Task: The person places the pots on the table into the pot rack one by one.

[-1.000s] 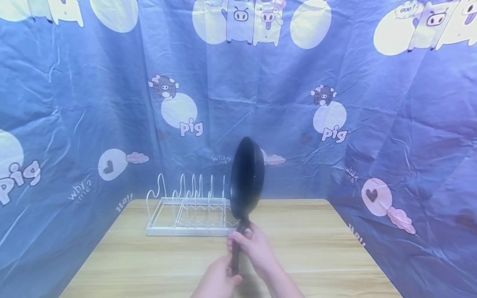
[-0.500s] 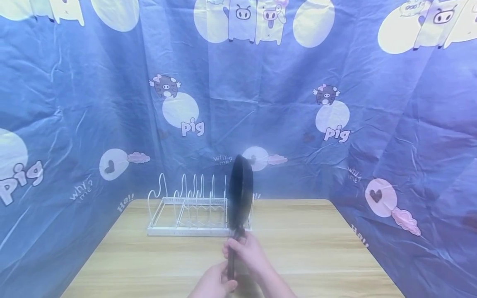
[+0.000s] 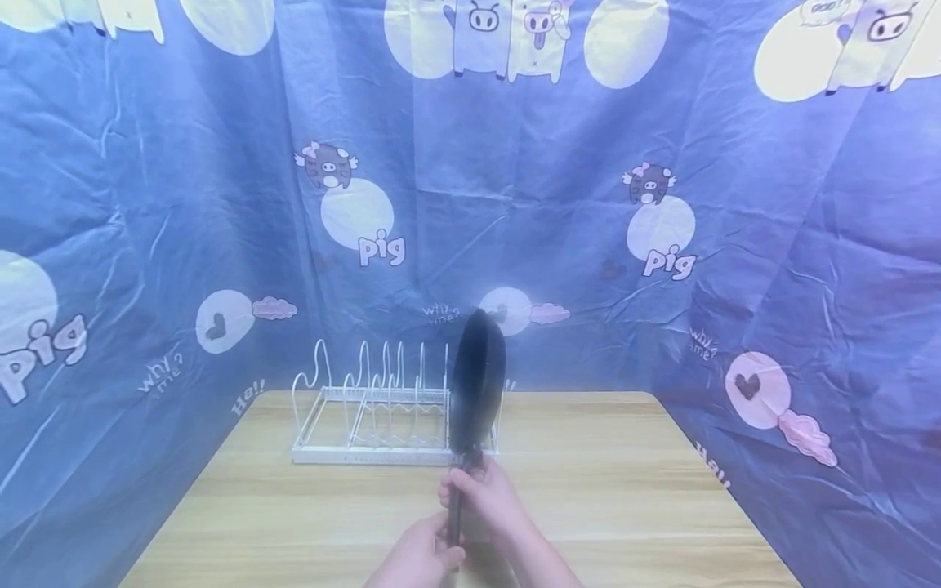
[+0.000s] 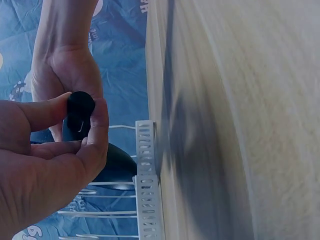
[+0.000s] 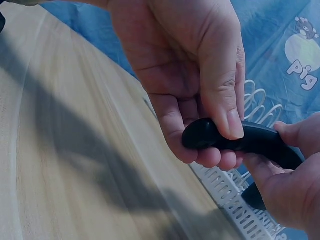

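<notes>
A black frying pan (image 3: 479, 384) is held on edge, its handle pointing toward me, and overlaps the right end of a white wire rack (image 3: 375, 456) in the head view. My right hand (image 3: 487, 494) grips the handle (image 3: 455, 518) close to the pan body. Farther back, my left hand (image 3: 421, 554) pinches the handle's rear end between thumb and fingers; the left wrist view shows the rounded handle end (image 4: 80, 103) there. Part of the pan's edge (image 4: 117, 167) shows low beside the rack's slotted base (image 4: 145, 150). The rack wires behind the pan are hidden.
The rack's upright wire dividers (image 3: 397, 384) stand left of the pan. Under everything is a light wood table (image 3: 603, 482). Blue patterned cloth (image 3: 544, 204) hangs behind the table and along both sides.
The pan has come down and slightly left, over the rack's right end, with both hands still on its handle. In the last half second its top has tipped slightly right.
</notes>
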{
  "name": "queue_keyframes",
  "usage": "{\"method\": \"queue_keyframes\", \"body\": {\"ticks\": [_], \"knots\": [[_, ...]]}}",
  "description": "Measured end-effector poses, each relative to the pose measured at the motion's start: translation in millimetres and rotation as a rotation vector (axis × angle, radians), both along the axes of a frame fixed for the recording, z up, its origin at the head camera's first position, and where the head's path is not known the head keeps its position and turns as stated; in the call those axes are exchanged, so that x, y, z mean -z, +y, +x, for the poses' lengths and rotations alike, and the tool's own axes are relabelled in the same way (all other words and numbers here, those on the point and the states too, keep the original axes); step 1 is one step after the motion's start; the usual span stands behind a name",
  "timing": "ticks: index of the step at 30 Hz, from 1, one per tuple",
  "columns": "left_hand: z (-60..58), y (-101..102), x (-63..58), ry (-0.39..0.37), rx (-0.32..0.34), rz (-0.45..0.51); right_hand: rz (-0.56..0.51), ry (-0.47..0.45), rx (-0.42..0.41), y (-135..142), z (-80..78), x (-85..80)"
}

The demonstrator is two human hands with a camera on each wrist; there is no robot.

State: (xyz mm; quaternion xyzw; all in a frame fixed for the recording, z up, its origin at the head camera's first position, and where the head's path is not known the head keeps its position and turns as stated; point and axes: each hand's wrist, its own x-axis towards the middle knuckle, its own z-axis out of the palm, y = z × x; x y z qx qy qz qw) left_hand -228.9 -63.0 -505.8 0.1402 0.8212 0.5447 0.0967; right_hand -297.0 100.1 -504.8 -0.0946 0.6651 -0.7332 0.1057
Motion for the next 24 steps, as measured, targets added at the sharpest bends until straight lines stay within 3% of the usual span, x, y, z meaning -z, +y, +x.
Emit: {"method": "queue_keyframes", "body": {"ticks": [9,18,24], "knots": [[-6.2,-2.0,1.0,0.037,-0.007,-0.056,-0.025,-0.007,0.000,-1.1,-6.3,5.8],[-10.4,-3.9,-2.9,0.104,-0.036,-0.204,-0.092,-0.024,-0.053,-2.6,-11.3,9.5],[-18.5,-3.8,3.5,0.133,-0.038,-0.259,-0.110,-0.063,-0.034,-2.8,-15.8,16.0]]}}
